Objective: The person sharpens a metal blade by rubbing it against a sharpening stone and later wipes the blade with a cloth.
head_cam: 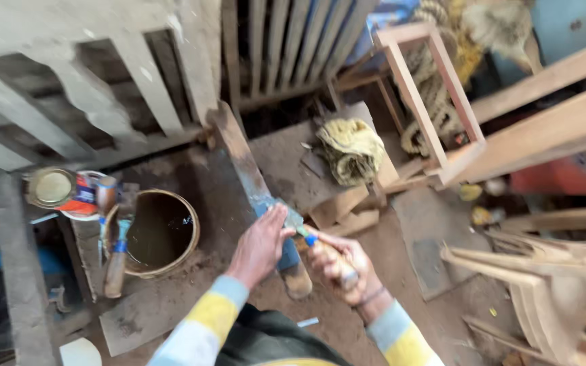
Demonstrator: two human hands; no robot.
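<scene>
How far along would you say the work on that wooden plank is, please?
Done: the plank shows a bluish-grey coat around its middle. In hand: the right hand grips a wooden-handled scraper laid on the plank, and the left hand presses beside the blade. Left: the plank's upper stretch is bare brown wood. An open tin stands at the left with a second scraper across its rim.
</scene>
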